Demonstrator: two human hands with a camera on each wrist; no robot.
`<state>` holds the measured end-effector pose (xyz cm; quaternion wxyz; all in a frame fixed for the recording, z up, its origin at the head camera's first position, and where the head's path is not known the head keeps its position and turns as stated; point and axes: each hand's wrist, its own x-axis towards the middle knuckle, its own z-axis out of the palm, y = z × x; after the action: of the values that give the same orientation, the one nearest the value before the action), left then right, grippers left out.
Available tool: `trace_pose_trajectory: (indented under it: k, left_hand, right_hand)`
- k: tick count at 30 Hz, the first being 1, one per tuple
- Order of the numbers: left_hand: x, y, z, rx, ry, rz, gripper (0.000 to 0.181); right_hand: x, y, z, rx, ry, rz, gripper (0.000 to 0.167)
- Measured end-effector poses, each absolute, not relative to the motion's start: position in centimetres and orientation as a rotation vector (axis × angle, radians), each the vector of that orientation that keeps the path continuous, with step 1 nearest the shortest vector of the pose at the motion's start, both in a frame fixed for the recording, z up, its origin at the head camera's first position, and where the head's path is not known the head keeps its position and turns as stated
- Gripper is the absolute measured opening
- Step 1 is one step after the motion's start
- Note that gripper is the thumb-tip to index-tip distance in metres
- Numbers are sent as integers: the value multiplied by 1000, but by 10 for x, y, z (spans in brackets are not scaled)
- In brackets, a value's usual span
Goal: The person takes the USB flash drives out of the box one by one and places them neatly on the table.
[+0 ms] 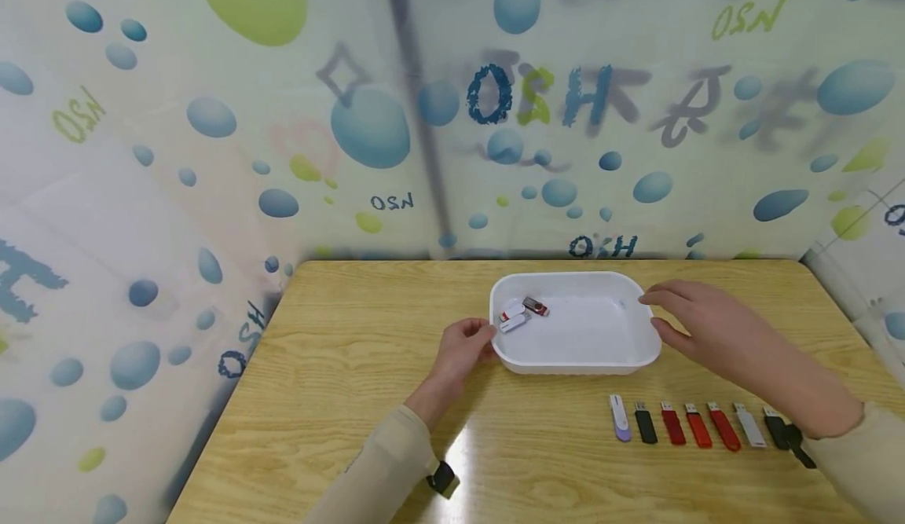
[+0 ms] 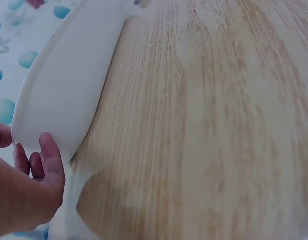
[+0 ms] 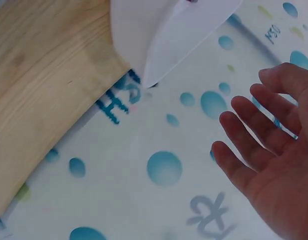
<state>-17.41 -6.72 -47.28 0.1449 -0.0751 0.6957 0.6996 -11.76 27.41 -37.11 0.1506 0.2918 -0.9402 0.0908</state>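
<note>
A white plastic tray [image 1: 580, 335] stands on the wooden table, with three USB flash drives [image 1: 514, 321] lying at its left end. My left hand [image 1: 459, 347] holds the tray's left rim, thumb at the top edge; in the left wrist view the hand's other fingers [image 2: 52, 155] lie against the outer wall. At the tray's right end is my right hand [image 1: 696, 320], its fingers spread and nothing in its grasp. The right wrist view shows that hand's fingers [image 3: 243, 132] apart from the tray [image 3: 173, 50].
In front of the tray a row of several USB flash drives lies on the table [image 1: 339, 398], among them a white and purple one [image 1: 619, 418], red ones [image 1: 698, 426] and a grey one [image 1: 749, 425]. A patterned curtain [image 1: 452, 163] hangs behind the table.
</note>
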Motion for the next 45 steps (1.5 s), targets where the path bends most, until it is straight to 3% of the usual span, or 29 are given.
trace_pose_trajectory:
  k: [20, 32, 45]
  left_hand:
    - [-176, -67, -472, -231, 2026, 1994, 29]
    - [-178, -67, -473, -243, 2011, 2007, 28]
    - [-175, -68, -474, -227, 2009, 2011, 27]
  right_hand:
    - [-168, 190, -374, 1073, -2808, 165, 28]
    - [-201, 173, -384, 1217, -2868, 23, 25]
    - [-212, 162, -408, 1132, -3135, 113, 28]
